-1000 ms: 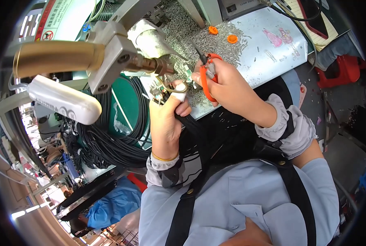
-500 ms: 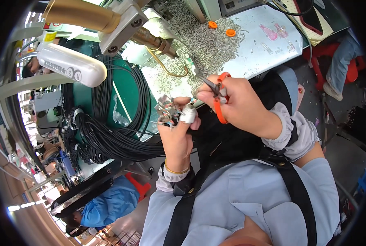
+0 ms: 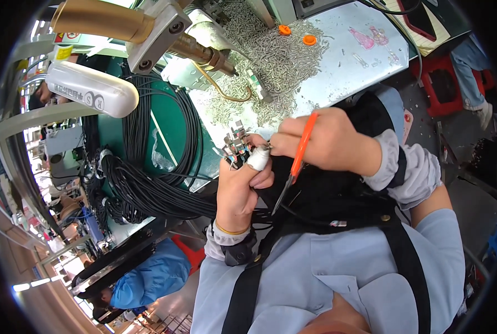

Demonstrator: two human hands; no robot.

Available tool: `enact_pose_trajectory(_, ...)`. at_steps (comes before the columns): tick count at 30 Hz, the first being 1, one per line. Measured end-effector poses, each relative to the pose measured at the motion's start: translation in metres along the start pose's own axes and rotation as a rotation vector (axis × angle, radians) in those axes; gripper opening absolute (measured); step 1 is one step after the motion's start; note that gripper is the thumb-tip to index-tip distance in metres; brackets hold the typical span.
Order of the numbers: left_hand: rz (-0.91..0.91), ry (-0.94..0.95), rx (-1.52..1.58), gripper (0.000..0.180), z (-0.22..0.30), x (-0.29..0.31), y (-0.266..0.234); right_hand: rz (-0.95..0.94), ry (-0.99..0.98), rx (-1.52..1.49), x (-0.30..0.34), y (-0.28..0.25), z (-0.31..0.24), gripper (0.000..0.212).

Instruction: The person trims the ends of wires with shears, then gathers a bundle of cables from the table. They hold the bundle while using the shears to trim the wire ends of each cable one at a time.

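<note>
My left hand (image 3: 238, 189) is closed around a bunch of black cable ends with small metal connectors (image 3: 238, 142) and coloured wires. White tape (image 3: 259, 159) wraps its thumb. My right hand (image 3: 329, 139) holds orange-handled scissors (image 3: 303, 146), the dark blades pointing down toward my lap. Its thumb and fingertips pinch together at the tip of my taped left thumb; what lies between them is too small to make out. On my black apron lies a thin cable with a connector end (image 3: 338, 224).
Small metal pieces (image 3: 279, 55) are heaped on the pale worktop (image 3: 365, 69), with two orange caps (image 3: 309, 40) among them. Overhead hangs a machine arm (image 3: 159, 33). Coiled black cables (image 3: 148, 183) lie at left. A red stool (image 3: 442, 89) and other people are nearby.
The scissors have swung from pointing up and left to pointing down. My right hand has turned and moved slightly lower. A cable with a connector end now shows on my apron.
</note>
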State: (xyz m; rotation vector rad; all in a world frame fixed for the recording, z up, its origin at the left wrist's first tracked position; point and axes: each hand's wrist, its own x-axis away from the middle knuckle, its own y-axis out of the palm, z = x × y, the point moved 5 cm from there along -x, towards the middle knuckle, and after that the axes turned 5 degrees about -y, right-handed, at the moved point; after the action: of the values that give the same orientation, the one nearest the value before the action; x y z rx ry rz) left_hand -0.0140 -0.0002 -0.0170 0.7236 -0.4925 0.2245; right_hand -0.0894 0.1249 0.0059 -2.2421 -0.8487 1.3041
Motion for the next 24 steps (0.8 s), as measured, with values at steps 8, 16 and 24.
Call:
enact_pose_trajectory(8, 0.092, 0.017, -0.172, 0.017, -0.001, -0.002, -0.007, -0.127, -0.323, 0.398, -0.005, -0.011, -0.013, 0.022)
enact_pose_trajectory(16, 0.188, 0.618, -0.753, 0.013, 0.007, 0.008, 0.009, -0.07, 0.162, -0.01, 0.001, -0.003, -0.008, 0.012)
enact_pose_trajectory(24, 0.142, 0.22, -0.254, 0.018, 0.0, 0.002, -0.001, 0.193, 0.772, -1.04, 0.017, 0.023, 0.007, 0.012)
